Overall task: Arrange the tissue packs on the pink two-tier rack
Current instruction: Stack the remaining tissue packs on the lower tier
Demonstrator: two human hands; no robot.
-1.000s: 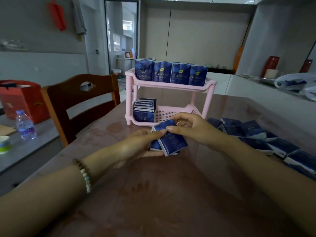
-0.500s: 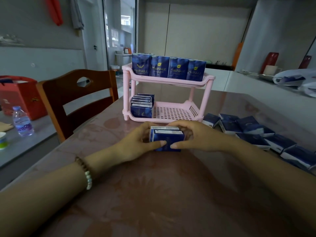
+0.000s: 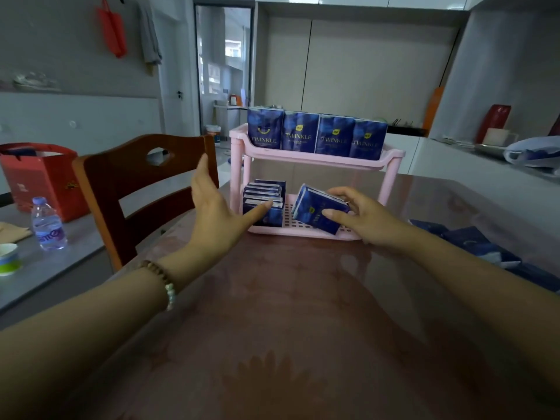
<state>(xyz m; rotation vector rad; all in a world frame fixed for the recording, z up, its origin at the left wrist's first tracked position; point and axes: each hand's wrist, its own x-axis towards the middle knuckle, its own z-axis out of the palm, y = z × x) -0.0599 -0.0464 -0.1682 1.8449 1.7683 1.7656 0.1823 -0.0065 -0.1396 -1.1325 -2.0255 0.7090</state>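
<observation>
A glossy reddish-brown table [image 3: 288, 328] with a faint floral print fills the lower frame; pale cabinets [image 3: 378, 65] and a doorway [image 3: 224, 62] lie behind. At centre, the pink plastic rack [image 3: 391, 177] bears four upright blue tissue packs [image 3: 315, 136] on top and a stack [image 3: 266, 192] on its slotted lower tier. The right hand [image 3: 369, 219] has its grip around a tilted bundle [image 3: 318, 213] over that tier. The left hand [image 3: 218, 213] is spread wide, holding nothing.

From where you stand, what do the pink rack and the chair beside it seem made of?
Pink rack: probably moulded plastic, smooth and matt; its lower tier has a perforated grid floor.
Chair: apparently reddish-brown wood, slightly glossy, perhaps varnished; solid or veneer, cannot tell.
</observation>
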